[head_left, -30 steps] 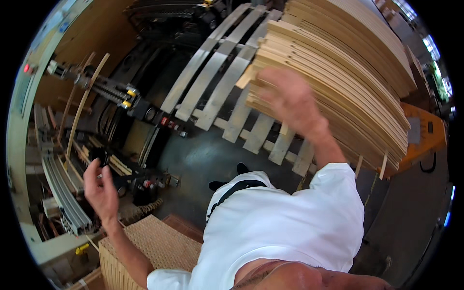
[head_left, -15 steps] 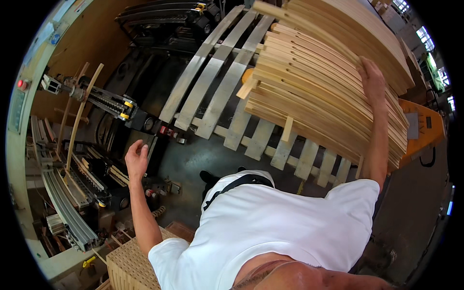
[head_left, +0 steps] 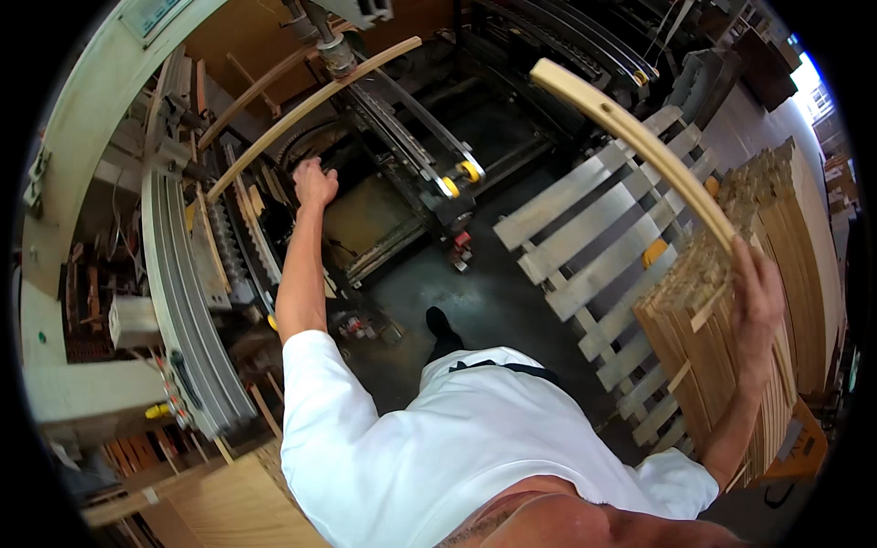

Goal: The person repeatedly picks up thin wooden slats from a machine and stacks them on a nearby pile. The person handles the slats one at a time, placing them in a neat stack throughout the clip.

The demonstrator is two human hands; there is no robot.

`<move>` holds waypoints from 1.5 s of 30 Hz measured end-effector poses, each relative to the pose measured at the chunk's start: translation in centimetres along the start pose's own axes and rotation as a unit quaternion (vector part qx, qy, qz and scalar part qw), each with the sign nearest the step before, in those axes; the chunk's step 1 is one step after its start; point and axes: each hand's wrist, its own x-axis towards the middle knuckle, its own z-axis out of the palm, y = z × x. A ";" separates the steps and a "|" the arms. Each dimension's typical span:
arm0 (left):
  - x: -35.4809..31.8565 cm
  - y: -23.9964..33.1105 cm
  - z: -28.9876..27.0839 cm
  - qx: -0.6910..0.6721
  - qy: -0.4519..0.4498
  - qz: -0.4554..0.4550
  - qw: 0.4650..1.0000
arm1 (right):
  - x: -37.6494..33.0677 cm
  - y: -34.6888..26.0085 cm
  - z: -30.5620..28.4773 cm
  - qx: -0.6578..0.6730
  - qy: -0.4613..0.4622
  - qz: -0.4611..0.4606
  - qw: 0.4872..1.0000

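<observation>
Now, right hand [head_left: 756, 288]: closed around a long wooden slat [head_left: 650, 149], thumb and fingers wrapped about it partway along its length.
Held slat: at the far right, its far end raised over the slatted pallet [head_left: 566, 245], a hole showing towards that end; its near part runs past the palm, alongside the stacked boards.
Left hand [head_left: 315, 185]: partly open, fingers loosely bent, reaching out over the woodworking machine at the left; whether the fingertips touch any part of it, I cannot tell.
Slat on the machine [head_left: 292, 119]: lies slantwise just beyond the left hand, passing under a metal cylinder [head_left: 336, 57].
Yellow rollers [head_left: 470, 171]: at the near end of a machine arm, to the right of the left hand.
Grey rails [head_left: 196, 320]: on the left, running from far to near beside the left forearm.
Stacked boards [head_left: 699, 365]: on the right, beneath and beside the right hand.
Orange pallet jack [head_left: 804, 447]: at the near right, beside the stack.
Plywood panel [head_left: 237, 502]: near left, beside the white sleeve [head_left: 324, 393].
</observation>
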 end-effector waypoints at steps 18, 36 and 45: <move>6.9 -3.4 2.0 -0.064 0.075 0.093 0.991 | 22.0 -25.6 16.5 0.153 -0.089 -0.265 0.948; -22.3 7.4 -6.2 -0.105 -0.147 0.042 0.983 | 42.7 -54.3 46.7 0.193 0.024 -0.458 0.868; -24.6 10.3 -8.2 -0.103 -0.158 -0.051 0.981 | 48.1 -55.9 49.5 0.205 0.050 -0.454 0.866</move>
